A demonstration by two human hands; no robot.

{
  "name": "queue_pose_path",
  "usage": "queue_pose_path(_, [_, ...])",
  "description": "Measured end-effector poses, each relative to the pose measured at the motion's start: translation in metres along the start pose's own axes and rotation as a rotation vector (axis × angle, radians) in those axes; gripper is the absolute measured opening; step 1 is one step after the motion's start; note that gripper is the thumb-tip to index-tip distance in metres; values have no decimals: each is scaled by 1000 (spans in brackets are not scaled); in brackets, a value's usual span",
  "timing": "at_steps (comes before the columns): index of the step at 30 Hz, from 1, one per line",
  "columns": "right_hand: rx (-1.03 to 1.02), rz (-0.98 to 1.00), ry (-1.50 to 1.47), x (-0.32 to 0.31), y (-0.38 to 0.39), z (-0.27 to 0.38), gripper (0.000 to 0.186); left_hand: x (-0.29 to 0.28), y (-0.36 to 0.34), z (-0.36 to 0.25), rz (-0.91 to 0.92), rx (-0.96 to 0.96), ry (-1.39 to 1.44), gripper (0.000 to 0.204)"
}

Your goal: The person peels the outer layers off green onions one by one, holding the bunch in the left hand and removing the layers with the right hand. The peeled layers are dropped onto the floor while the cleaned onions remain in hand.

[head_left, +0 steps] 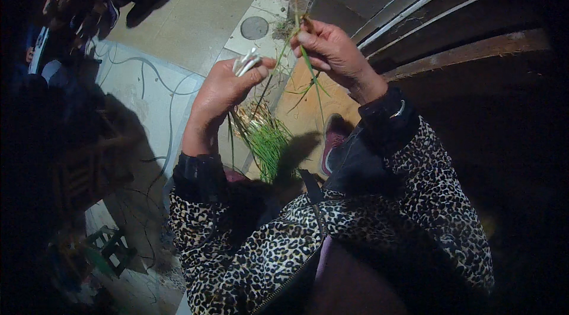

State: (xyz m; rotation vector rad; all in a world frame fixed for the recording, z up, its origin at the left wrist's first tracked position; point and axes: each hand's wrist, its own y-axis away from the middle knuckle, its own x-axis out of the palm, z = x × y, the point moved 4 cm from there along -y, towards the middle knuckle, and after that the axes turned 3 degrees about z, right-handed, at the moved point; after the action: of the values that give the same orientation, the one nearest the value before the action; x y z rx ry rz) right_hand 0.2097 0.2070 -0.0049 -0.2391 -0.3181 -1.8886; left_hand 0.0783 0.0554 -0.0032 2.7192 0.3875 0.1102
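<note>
Spotted jacket below, left hand clamps white stalks, right hand pinches green leaves.

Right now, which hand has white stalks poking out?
The left hand: white stalks stick out of its grip, while the right hand pinches green leaves.

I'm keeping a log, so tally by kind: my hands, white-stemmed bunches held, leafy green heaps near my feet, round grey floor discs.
Hands: 2 (left hand, right hand)
White-stemmed bunch: 1
Leafy green heap: 1
Round grey disc: 1
Total: 5
</note>
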Motion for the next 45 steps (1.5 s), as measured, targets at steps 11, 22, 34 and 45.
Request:
queue_pose_path(11, [186, 44, -45, 19, -2, -23, 24, 16, -10, -12, -272, 383, -53, 14])
queue_pose_path(22, [280, 135, -86, 34, 7, -19, 19, -13, -14, -5, -453, 272, 315, 18])
queue_pose_path(34, [275, 127, -8, 33, 15, -20, 17, -33, -12, -5, -458, 270, 254, 13])
queue_pose_path(45, [17, -4, 300, 31, 10, -15, 16, -30, -14, 9, -438, 104, 300, 36])
